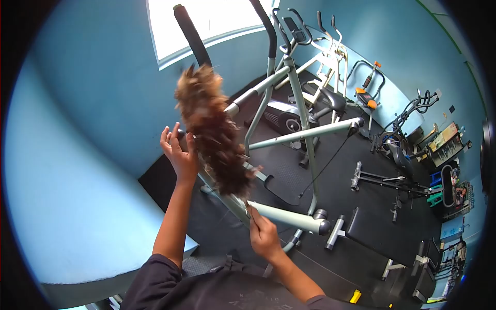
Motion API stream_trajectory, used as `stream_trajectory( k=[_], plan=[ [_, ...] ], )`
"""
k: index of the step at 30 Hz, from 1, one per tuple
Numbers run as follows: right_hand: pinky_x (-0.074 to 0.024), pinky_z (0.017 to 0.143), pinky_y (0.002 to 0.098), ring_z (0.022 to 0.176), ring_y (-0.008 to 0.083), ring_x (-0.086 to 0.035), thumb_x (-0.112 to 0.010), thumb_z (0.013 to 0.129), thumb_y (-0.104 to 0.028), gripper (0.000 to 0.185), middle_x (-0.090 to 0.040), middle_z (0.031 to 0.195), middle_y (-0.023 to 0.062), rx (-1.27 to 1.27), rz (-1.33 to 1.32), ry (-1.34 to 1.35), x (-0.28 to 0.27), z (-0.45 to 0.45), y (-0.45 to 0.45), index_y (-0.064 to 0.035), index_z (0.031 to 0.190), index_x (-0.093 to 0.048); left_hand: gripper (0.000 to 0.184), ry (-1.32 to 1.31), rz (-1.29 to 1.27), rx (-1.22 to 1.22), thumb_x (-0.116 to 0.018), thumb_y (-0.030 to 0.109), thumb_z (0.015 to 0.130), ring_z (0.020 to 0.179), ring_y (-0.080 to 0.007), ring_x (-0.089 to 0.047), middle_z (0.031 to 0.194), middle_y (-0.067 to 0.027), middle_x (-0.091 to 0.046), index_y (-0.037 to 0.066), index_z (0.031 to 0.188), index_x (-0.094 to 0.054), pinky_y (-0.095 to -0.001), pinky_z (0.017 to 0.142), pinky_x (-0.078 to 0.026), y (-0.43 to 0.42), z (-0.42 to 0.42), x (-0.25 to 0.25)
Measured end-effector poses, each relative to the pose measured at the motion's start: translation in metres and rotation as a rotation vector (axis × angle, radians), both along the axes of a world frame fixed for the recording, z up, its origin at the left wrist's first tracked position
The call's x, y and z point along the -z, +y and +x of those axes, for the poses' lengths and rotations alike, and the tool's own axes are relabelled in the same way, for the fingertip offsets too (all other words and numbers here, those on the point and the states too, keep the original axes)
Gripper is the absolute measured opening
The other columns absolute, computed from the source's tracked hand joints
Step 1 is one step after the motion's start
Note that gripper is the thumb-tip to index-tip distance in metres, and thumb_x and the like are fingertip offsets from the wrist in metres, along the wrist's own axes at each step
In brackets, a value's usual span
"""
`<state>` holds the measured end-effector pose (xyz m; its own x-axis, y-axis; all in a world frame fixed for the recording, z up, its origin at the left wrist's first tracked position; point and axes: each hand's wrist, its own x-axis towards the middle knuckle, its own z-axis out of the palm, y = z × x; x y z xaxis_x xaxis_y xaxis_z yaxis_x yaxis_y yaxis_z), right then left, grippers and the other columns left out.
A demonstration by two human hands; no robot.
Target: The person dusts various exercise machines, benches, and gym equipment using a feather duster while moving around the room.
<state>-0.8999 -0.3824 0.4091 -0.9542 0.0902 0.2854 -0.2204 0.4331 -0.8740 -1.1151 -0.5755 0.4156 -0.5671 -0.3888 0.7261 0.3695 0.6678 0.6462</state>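
A brown feather duster (217, 134) rises in front of me, its feathers smeared by motion. My right hand (265, 235) is closed around its thin handle at the lower end. Just left of the feathers is my left hand (180, 155), raised with its fingers apart and slightly curled. A dark rounded end of the machine shows beside those fingers; whether they touch it I cannot tell. Behind the duster stands a pale grey-green exercise machine (281, 137) with tall black-gripped handles (191, 33). The feathers hide part of its frame.
Close on my left runs a light blue wall (93, 129), with a bright window (206, 20) above. An exercise bike (330, 101), a weight bench (364, 225) and other gym equipment stand on the black floor (341, 181) to the right. A cable hangs from the machine's arm.
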Motion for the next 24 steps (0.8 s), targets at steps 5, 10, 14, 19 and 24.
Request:
stream_trajectory(
  k=[5,10,14,19,24],
  plan=[
    [-0.0486,0.069,0.0421,0.076,0.0406,-0.062,-0.052,0.091,-0.008,0.034,-0.062,0.085,0.0265,0.083,-0.005,-0.069,0.02,-0.047,-0.004,0.0003,0.123,-0.059,0.036,-0.175,-0.314,-0.036,-0.066,0.026,0.085,0.1,-0.0295,-0.06,0.103,-0.0103,-0.064,0.007,0.115,-0.063,-0.0419,0.093,-0.042,-0.013,-0.016,-0.038],
    [-0.0494,0.073,0.0343,0.078,0.0206,-0.063,-0.05,0.095,-0.008,0.034,-0.069,0.094,0.0135,0.049,-0.119,-0.061,0.087,0.001,-0.012,0.0025,0.126,-0.058,0.029,-0.63,-0.801,0.001,-0.071,0.031,0.078,0.095,-0.0258,-0.061,0.095,-0.0074,-0.067,0.01,0.097,-0.068,-0.0412,0.088,-0.043,-0.014,-0.02,-0.064],
    [-0.0422,0.057,0.0237,0.06,0.0073,-0.048,-0.047,0.096,-0.006,0.031,-0.063,0.084,0.0016,0.164,-0.355,-0.131,0.105,0.014,-0.01,0.0001,0.121,-0.063,0.026,-0.658,-0.969,0.068,-0.07,0.037,0.081,0.089,-0.0231,-0.063,0.086,-0.005,-0.068,0.012,0.088,-0.069,-0.039,0.084,-0.044,-0.008,-0.027,-0.06],
    [-0.0313,0.043,0.0208,0.05,0.0028,-0.037,-0.044,0.1,-0.015,0.026,-0.043,0.068,-0.0057,0.162,-0.416,-0.16,0.074,-0.107,0.006,-0.0059,0.119,-0.058,0.034,-0.86,-1.001,0.18,-0.069,0.041,0.084,0.084,-0.0251,-0.069,0.088,-0.0079,-0.071,0.008,0.092,-0.069,-0.0374,0.081,-0.047,0.013,-0.043,-0.07],
    [-0.0236,0.03,0.0235,0.037,0.0038,-0.032,-0.046,0.099,-0.019,0.027,-0.044,0.066,-0.0039,0.317,-0.855,-0.411,0.03,-0.233,0.016,-0.0123,0.124,-0.055,0.047,-0.815,-0.863,0.231,-0.057,0.046,0.092,0.086,-0.0326,-0.068,0.093,-0.0164,-0.065,0.003,0.108,-0.052,-0.0439,0.072,-0.054,0.027,-0.063,-0.041]
  ],
)
